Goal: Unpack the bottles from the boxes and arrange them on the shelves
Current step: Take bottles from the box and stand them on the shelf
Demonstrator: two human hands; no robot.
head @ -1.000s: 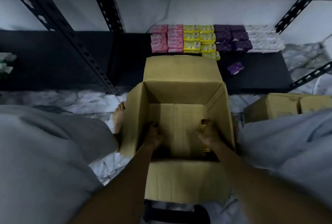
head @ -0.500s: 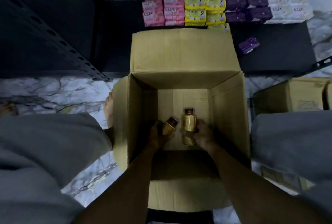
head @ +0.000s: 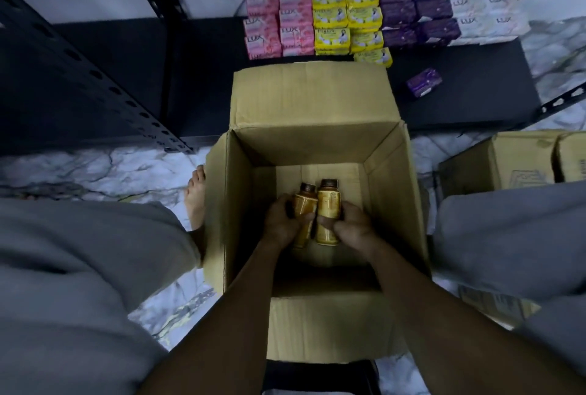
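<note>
An open cardboard box (head: 393,179) stands on the floor between my knees. Inside it my left hand (head: 280,220) grips a golden bottle with a dark cap (head: 304,204). My right hand (head: 350,229) grips a second golden bottle (head: 328,204), also dark-capped. The two bottles are side by side, touching, caps pointing away from me, held above the box's bottom. The box floor around them looks bare. A low black shelf (head: 459,109) lies just beyond the box.
Stacks of pink, yellow, purple and white soap packs (head: 348,20) fill the shelf's back; one purple pack (head: 423,82) lies loose. Black perforated uprights (head: 95,77) run at left. More cardboard boxes (head: 507,166) stand at right. My bare foot (head: 196,198) touches the box's left side.
Both hands lifted the bottles from the box's bottom and brought them together at the middle. The camera view tilted down and nearer the box.
</note>
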